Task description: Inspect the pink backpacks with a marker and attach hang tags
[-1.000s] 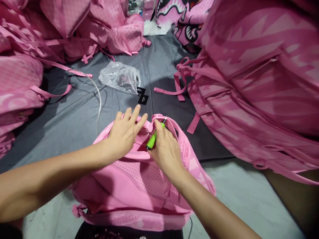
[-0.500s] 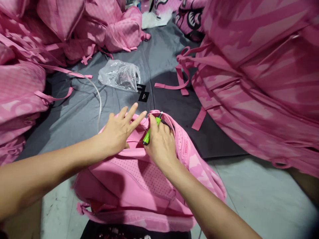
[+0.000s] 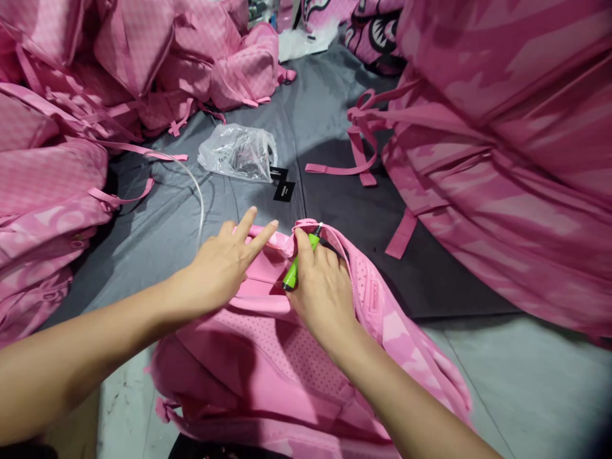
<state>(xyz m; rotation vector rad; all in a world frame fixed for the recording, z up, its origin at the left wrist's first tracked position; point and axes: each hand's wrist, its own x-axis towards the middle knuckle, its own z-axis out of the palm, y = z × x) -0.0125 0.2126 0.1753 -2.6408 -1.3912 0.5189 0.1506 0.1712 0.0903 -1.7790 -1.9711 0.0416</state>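
Observation:
A pink backpack point(image 3: 282, 344) with a dotted back panel lies in front of me, its top edge away from me. My left hand point(image 3: 222, 264) rests at the left of its top opening, fingers spread, holding nothing. At the right of the opening, my right hand point(image 3: 322, 284) has its fingers curled round a green tool point(image 3: 302, 261) with a black end, whose tip points away beside the bag's edge. The fingertips of my right hand are partly hidden by the fabric.
Pink checked bags point(image 3: 129, 51) are piled at the back left, and large pink camouflage bags point(image 3: 478, 146) stand on the right. A clear plastic bag point(image 3: 236, 153), black tags point(image 3: 284, 191) and a thin clear tube point(image 3: 201, 201) lie on the dark cloth point(image 3: 329, 210).
The whole view has shifted, so things appear slightly further right and lower. My left hand's fingers are a little closer together; my right hand keeps its hold on the green tool.

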